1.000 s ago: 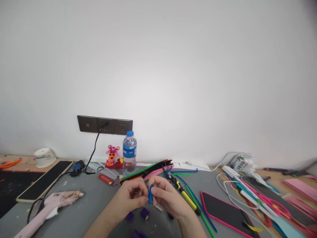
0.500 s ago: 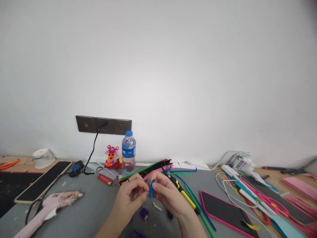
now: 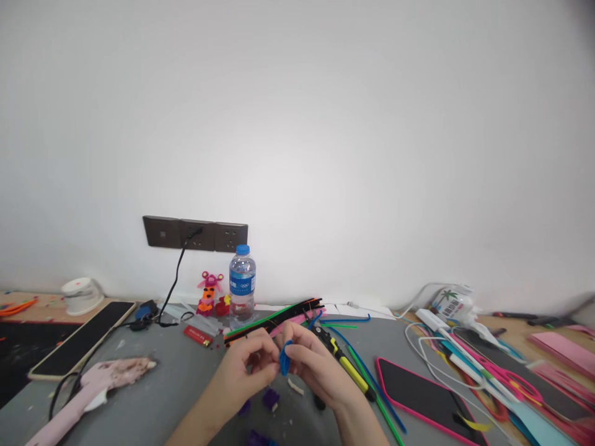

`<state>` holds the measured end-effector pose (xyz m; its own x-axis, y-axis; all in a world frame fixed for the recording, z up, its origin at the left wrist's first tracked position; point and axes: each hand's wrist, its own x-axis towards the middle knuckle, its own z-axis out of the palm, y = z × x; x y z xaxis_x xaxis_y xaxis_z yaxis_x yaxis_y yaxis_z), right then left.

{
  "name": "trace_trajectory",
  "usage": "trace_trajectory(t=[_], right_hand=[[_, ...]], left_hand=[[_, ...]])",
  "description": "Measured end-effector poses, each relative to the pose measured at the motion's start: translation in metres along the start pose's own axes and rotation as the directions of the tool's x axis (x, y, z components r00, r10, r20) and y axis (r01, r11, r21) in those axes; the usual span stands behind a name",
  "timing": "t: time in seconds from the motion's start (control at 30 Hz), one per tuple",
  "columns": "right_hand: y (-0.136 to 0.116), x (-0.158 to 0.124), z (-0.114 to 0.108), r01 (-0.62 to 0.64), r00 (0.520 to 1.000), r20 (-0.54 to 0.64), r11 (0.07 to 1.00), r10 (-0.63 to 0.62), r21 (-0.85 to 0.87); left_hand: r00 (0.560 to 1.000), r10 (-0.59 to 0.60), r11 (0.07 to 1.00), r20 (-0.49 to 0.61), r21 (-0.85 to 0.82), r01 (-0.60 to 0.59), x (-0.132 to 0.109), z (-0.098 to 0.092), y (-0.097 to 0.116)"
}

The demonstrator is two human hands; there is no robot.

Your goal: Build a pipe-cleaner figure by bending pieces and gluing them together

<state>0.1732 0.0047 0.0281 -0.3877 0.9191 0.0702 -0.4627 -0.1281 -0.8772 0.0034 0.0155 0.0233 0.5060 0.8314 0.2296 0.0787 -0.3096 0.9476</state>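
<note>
Between my two hands is a small folded piece of blue pipe cleaner (image 3: pixel 284 359). My left hand (image 3: pixel 248 365) pinches its left side with thumb and forefinger. Its right side is gripped by the fingers of my right hand (image 3: pixel 310 359). Beneath the hands, small purple fuzzy pieces (image 3: pixel 270 399) and a short whitish stick (image 3: pixel 295 387) lie on the grey mat (image 3: pixel 153 415). Yellow-and-black pliers (image 3: pixel 351 365) rest just right of my right hand. Behind the hands is a bundle of black, green, orange and pink pipe cleaners (image 3: pixel 297 313).
A water bottle (image 3: pixel 242 288) stands near the wall beside a pink-and-orange fuzzy figure (image 3: pixel 208 294). At left lie a pink glue gun (image 3: pixel 102 384) and a phone (image 3: pixel 83 341). At right are a pink-edged phone (image 3: pixel 427 399), white cables and pink scissors (image 3: pixel 515 384).
The blue pipe cleaner piece has turned slightly between the fingers and looks wider now. Both hands have stayed in nearly the same place.
</note>
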Motion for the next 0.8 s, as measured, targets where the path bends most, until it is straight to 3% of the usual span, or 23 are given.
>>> trace_trajectory(t=[0.2,0.47,0.67,0.8], right_hand=[[0.005,0.003,0.004,-0.003,0.999,-0.039,0.997,0.006,0.079],[0.011,0.01,0.009,0.108,0.993,-0.066,0.987,-0.101,0.116],[0.009,0.01,0.002,0.166,0.972,-0.155,0.982,-0.179,-0.094],[0.007,0.009,-0.003,0.234,0.942,-0.166,0.925,-0.292,-0.3]], left_hand=[[0.987,0.087,0.996,-0.132,0.02,-0.085,0.001,0.003,-0.003],[0.92,0.196,0.979,-0.34,0.12,-0.165,0.001,0.01,-0.007],[0.916,0.202,0.967,-0.347,0.222,-0.129,0.002,0.01,-0.008],[0.95,0.074,0.996,-0.302,0.068,-0.056,0.002,0.009,-0.007]])
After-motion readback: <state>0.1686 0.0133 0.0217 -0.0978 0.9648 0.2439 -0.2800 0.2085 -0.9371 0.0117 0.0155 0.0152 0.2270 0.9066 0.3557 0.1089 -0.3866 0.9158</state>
